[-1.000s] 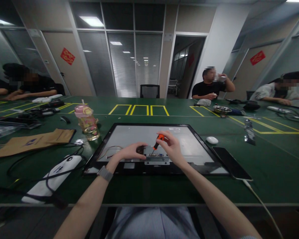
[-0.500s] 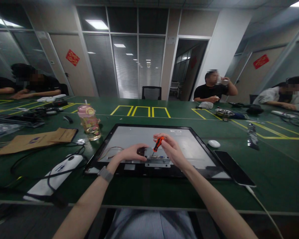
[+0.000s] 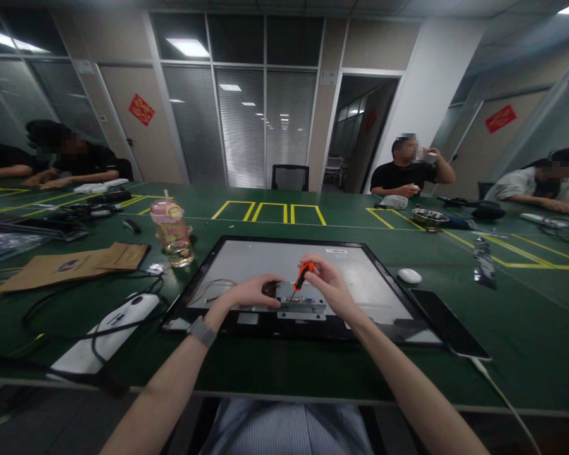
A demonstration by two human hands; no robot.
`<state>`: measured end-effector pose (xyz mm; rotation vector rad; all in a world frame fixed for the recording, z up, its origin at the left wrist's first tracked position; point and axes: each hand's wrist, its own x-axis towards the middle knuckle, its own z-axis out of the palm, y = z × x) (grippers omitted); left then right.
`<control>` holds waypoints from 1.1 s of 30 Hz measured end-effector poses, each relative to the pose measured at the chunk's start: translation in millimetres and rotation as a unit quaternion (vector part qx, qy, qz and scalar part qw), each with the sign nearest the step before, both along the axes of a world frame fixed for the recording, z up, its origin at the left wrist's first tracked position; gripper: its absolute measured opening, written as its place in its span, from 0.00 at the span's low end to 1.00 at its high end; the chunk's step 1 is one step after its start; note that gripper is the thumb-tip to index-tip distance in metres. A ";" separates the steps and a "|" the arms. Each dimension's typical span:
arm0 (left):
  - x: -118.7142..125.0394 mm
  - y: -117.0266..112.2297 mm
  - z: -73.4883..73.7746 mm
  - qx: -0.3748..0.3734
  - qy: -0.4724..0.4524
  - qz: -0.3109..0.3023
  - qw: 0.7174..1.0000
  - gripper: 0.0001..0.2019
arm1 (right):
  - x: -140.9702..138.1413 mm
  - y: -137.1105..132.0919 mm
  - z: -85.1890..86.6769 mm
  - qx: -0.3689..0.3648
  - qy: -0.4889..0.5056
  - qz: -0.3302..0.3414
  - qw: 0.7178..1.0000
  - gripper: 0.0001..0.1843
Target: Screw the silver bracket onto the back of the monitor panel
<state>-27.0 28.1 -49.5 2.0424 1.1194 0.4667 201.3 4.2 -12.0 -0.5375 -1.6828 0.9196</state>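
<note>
In my right hand (image 3: 330,287) is a screwdriver (image 3: 304,276) with an orange and black handle. Its thin shaft slants down to a silver metal bracket (image 3: 308,311) that has connector ports, one of them blue. My left hand (image 3: 256,292) grips the bracket's left end between thumb and fingers, beside a dark part (image 3: 269,289). The bracket lies over the near part of a large flat panel (image 3: 246,256), light grey with a black frame, perhaps a monitor's back. Exactly where the screwdriver tip touches is too small to make out.
Left of the panel stand a pink-lidded drink bottle (image 3: 172,234), a brown paper envelope (image 3: 71,268) and a white power strip (image 3: 107,335) with black cables. A phone (image 3: 448,323) on a cable and a white case (image 3: 409,275) lie right. Several people sit around the green table (image 3: 526,316).
The view has shifted slightly, moving the scene a little to the right. The right hand keeps the screwdriver at the bracket, its handle tilted much as before; the left hand stays in place.
</note>
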 end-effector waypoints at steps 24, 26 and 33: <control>-0.3 0.7 -1.2 0.005 -0.010 -0.006 1.000 0.34 | -3.8 -6.0 -4.4 -0.024 0.004 0.057 0.998 0.17; -0.8 1.3 -2.8 0.000 -0.017 -0.007 1.000 0.34 | -3.2 -4.8 -3.9 -0.032 0.011 0.040 0.999 0.13; -2.9 3.1 -5.3 0.001 0.000 0.002 1.000 0.36 | -0.8 1.2 -4.6 -0.061 0.046 0.025 0.997 0.17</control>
